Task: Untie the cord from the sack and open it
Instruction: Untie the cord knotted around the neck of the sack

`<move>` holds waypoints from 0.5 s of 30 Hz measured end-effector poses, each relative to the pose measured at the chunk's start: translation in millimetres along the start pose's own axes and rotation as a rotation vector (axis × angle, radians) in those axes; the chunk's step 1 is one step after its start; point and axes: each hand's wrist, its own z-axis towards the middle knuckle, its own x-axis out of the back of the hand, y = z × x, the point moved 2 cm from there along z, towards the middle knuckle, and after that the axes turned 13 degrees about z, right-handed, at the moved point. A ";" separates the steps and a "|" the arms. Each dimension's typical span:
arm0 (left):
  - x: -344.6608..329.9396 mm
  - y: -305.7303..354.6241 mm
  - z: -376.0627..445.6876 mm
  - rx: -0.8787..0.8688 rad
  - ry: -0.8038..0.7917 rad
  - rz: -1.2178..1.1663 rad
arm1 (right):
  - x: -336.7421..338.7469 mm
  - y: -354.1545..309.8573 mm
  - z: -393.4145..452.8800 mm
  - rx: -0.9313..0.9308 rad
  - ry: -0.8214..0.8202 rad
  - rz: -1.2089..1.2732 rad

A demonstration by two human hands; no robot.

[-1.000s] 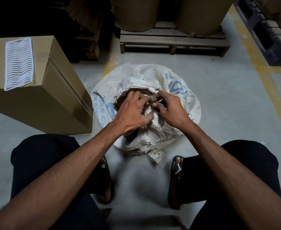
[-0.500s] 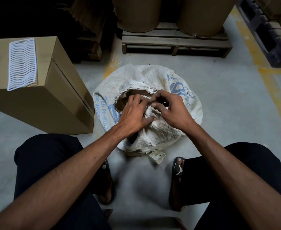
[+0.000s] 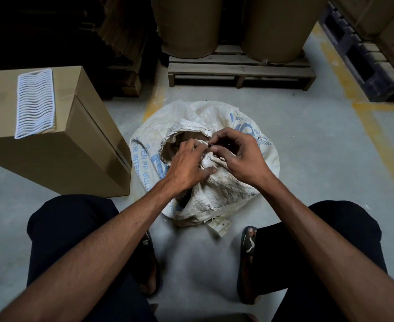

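A dirty white woven sack [image 3: 217, 187] with blue print sits on the concrete floor between my knees. Its gathered mouth is bunched at the top, partly folded over. My left hand [image 3: 186, 166] presses down on the bunched fabric and grips it. My right hand [image 3: 240, 159] pinches something thin at the neck between thumb and forefinger, where the two hands meet. The cord itself is mostly hidden by my fingers.
A tall cardboard box [image 3: 59, 159] stands at the left with a white ribbed plastic piece [image 3: 34, 102] on top. A wooden pallet [image 3: 240, 70] carrying two large brown rolls lies behind the sack. A small white plastic part [image 3: 220, 225] lies at the sack's near edge.
Both hands have shifted slightly up on the sack's neck. My right fingers have arched higher and pinch closer to the left fingertips. The sack has not moved.
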 end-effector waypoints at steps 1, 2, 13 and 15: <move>0.5 -0.2 0.1 0.005 -0.004 -0.006 | 0.3 -1.5 -0.6 0.001 0.008 0.015; 1.0 -0.5 0.0 0.008 -0.007 -0.009 | 0.9 -2.7 -1.8 0.003 0.022 0.029; 17.0 8.3 -21.3 0.013 -0.066 0.088 | -2.1 -22.9 -25.9 0.038 0.159 0.084; 25.2 14.1 -26.9 -0.005 -0.024 0.059 | -2.8 -27.6 -30.1 0.051 0.175 0.089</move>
